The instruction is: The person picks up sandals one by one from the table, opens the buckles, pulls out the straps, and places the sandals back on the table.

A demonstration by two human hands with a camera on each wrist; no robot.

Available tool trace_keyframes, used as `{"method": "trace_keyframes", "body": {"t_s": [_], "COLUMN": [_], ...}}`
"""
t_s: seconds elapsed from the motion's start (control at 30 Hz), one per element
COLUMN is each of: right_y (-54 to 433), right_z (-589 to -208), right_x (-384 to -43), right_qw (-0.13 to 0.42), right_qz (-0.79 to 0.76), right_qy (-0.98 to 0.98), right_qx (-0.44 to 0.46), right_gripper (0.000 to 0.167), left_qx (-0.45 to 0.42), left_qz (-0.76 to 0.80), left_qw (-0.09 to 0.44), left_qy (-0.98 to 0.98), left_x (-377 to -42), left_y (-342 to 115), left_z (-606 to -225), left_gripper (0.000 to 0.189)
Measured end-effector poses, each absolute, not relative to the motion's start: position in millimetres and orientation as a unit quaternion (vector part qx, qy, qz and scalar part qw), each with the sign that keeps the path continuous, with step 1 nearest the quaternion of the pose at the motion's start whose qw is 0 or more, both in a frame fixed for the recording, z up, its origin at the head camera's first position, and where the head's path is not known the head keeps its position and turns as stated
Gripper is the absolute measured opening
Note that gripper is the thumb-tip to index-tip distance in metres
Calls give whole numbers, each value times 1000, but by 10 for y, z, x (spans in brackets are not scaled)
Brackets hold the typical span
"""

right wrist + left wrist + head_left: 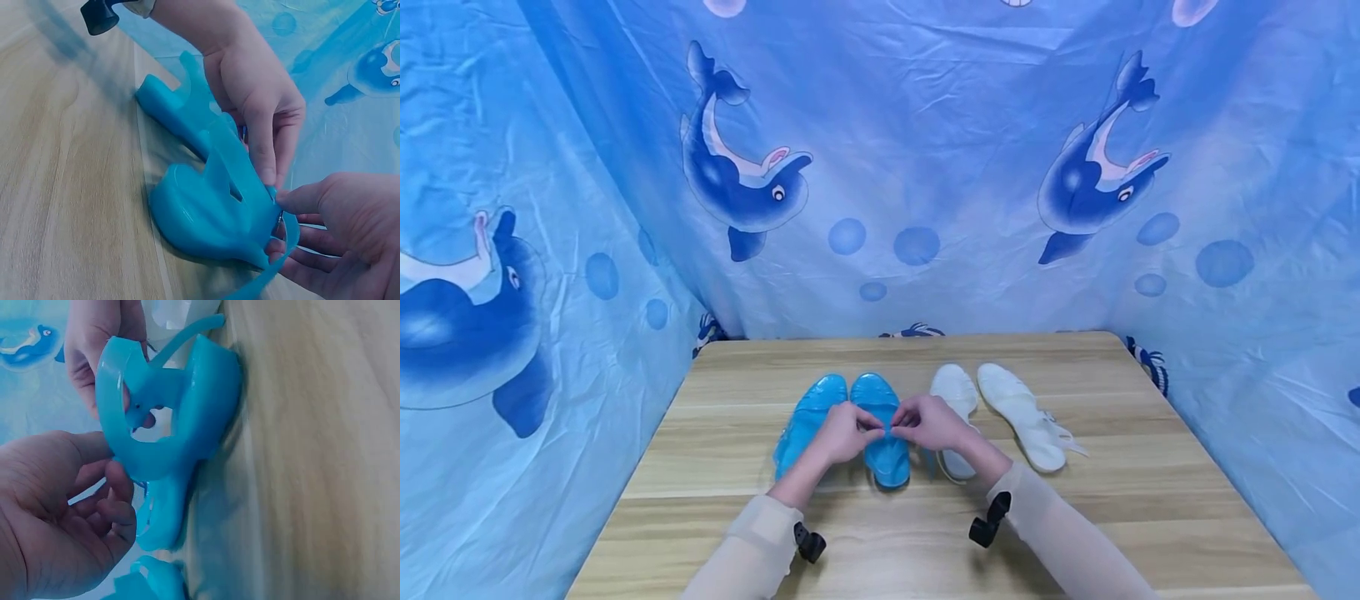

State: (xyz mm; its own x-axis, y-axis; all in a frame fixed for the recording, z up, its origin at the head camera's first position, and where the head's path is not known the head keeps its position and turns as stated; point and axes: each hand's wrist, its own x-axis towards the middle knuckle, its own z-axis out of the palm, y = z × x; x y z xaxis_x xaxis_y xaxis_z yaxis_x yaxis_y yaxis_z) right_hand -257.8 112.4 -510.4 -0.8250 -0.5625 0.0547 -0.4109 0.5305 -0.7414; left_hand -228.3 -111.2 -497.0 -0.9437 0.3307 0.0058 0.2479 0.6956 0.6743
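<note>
Both hands meet over the right-hand sandal (889, 468) of a glossy blue pair, which stands on the wooden table. My left hand (842, 433) pinches the ankle strap (231, 156) between thumb and fingers, close to a small metal buckle (279, 220). From the other side my right hand (344, 231) grips the strap at the buckle, and its loose strap end (259, 284) hangs down past the fingers. The sandal's heel (219, 394) faces me. Just left lies the other blue sandal (801, 429), partly covered by my left hand in the head view.
Two white sandals lie to the right; the nearer one (953, 385) is partly behind my right hand, the farther one (1021, 408) has its strap spread outward. Blue dolphin-print curtains (880, 167) surround the wooden table (715, 467) at the back and sides.
</note>
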Motion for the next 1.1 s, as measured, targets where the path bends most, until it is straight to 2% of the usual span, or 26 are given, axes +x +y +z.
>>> {"method": "trace_keyframes", "body": {"t_s": [0.23, 0.43, 0.63, 0.93, 1.1], "right_y": [1159, 1171, 1163, 1156, 1148], "right_z": [-5101, -5075, -5095, -5078, -5105], "right_x": [-2554, -2561, -2566, -2555, -2544], "right_qw": [82, 78, 90, 97, 91], "right_qz": [-392, -394, -406, -413, -416], "right_qy": [873, 873, 868, 866, 865], "right_qx": [-278, -276, -272, -266, -266], "right_gripper": [5, 6, 7, 4, 6], "left_qx": [181, 186, 179, 173, 218], "left_qz": [309, 315, 337, 342, 317], "left_qw": [50, 51, 59, 71, 68], "left_qy": [932, 929, 923, 921, 920], "left_x": [-2319, -2321, -2349, -2404, -2421], "left_y": [-1132, -1025, -1038, -1157, -1097], "left_z": [-4895, -4851, -4884, -4837, -4830], "left_gripper": [14, 20, 11, 10, 12]}}
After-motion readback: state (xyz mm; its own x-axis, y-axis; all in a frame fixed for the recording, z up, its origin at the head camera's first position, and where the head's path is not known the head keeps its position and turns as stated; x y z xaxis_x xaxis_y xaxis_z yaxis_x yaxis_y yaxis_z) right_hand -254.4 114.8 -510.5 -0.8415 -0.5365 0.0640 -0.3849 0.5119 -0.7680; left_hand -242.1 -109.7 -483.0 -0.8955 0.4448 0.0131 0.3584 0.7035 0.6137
